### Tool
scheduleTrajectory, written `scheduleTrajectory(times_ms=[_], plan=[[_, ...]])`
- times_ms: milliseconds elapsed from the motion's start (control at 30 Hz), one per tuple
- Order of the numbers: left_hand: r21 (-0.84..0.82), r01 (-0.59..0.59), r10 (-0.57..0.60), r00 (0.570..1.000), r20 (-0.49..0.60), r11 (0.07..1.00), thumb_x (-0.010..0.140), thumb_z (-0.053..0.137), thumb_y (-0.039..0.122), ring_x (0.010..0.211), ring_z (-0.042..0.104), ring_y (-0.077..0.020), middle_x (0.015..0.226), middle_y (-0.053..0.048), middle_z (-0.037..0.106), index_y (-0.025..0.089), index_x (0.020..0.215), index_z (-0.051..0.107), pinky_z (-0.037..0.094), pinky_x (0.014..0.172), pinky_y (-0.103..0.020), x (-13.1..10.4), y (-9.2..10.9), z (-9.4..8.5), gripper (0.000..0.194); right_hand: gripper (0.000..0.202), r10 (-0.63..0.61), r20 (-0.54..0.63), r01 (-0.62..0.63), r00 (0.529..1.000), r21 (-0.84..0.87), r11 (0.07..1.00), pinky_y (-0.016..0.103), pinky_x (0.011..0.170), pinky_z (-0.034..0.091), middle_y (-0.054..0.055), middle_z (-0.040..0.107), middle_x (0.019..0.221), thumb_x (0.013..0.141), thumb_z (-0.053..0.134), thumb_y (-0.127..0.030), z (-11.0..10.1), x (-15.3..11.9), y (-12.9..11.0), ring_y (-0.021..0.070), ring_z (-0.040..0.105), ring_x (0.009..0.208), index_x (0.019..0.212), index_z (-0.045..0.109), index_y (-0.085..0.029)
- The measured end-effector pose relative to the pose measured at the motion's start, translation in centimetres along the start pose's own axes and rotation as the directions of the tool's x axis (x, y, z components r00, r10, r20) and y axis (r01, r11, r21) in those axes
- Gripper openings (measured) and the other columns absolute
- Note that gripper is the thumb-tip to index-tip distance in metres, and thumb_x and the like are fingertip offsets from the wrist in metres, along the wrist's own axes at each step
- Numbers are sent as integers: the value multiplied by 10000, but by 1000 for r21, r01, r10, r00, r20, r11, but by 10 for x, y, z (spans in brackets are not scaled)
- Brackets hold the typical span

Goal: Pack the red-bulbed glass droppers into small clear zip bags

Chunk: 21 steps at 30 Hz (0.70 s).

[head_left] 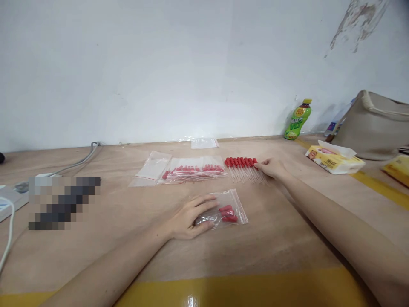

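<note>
My left hand (194, 216) lies on the table with fingers and thumb spread over the left side of a clear zip bag (241, 209). Inside that bag are a few red rubber bulbs (228, 213). Farther back on the right, my right hand (271, 167) pinches the red bulb of a dropper (255, 162) at the right end of a row. Several more droppers (241, 164), red bulbs away from me and clear thin stems toward me, lie side by side there. Left of the row is a stack of filled zip bags (194, 170) with red bulbs showing through.
Flat clear bags (153, 166) lie left of the stack, and another bag (204, 143) is by the wall. At right stand a green bottle (298, 119), a tissue pack (335, 159) and a beige bag (370, 128). A power strip (15, 200) with cables is at left.
</note>
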<state>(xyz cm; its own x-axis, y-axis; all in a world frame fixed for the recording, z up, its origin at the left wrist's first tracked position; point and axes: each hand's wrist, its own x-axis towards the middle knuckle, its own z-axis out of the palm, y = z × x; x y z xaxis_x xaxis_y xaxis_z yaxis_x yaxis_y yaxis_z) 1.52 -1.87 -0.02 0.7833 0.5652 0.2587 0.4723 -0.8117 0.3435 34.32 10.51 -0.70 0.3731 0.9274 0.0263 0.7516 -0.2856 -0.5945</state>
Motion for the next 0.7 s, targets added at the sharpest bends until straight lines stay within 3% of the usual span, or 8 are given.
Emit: scheduleTrajectory(times_ms=[100,200,300,400,467,567,633,700], plan=[[-8,-21,21,1000,-9,1000,867,453,334,1180,424,-220,1301,-72,436,236,1256,444,358,981,-380,1,-1,2,401,290,34,36,-36,999,70,997,253,436,299,0,434,367,675,588,-387,0,0,-3,147,472,420,471,532,-188],[37,-60,57,995,79,997,874,437,314,1213,384,-239,1334,-54,408,282,1301,384,327,994,-428,4,0,-1,431,324,85,49,-94,995,211,973,254,417,255,-7,367,330,668,607,-309,0,2,-4,134,418,389,405,456,-194],[91,-60,47,989,140,994,873,428,296,1252,325,-259,1391,-41,330,315,1339,302,311,992,-469,5,2,-5,483,311,101,74,-120,992,331,936,241,385,212,-23,363,362,697,577,-283,-4,3,-5,94,334,351,444,419,-198],[75,-29,21,994,105,997,874,430,308,1250,327,-249,1372,-51,360,282,1344,301,315,997,-455,5,3,-5,488,261,51,89,-87,995,473,877,216,372,230,-16,449,473,788,458,-281,-13,-4,-7,60,297,358,546,424,-189],[45,-10,8,999,37,999,873,440,323,1228,361,-240,1329,-65,416,245,1317,361,320,1003,-436,4,2,-3,458,238,-12,80,-37,997,589,808,193,388,279,-8,500,554,821,411,-289,-17,-17,-7,48,334,390,609,432,-182],[7,-21,21,998,-52,1000,857,472,331,1175,425,-232,1264,-81,477,212,1248,457,342,993,-414,3,0,1,409,195,-140,68,29,988,804,594,169,391,311,-13,540,601,754,537,-342,-13,-45,-7,37,375,410,704,440,-180],[-16,-42,40,996,-80,999,846,489,318,1146,455,-222,1239,-83,497,206,1226,480,364,980,-394,2,-1,3,396,340,-185,36,56,982,882,468,163,383,331,-37,556,601,647,661,-357,-5,-67,-7,42,407,406,826,421,-194],[-33,-57,55,995,-82,998,842,493,301,1133,469,-211,1231,-80,504,207,1227,479,374,974,-373,2,-2,3,397,543,-188,15,72,982,891,448,176,400,386,-70,551,589,581,717,-361,5,-86,-8,65,466,420,964,360,-217]])
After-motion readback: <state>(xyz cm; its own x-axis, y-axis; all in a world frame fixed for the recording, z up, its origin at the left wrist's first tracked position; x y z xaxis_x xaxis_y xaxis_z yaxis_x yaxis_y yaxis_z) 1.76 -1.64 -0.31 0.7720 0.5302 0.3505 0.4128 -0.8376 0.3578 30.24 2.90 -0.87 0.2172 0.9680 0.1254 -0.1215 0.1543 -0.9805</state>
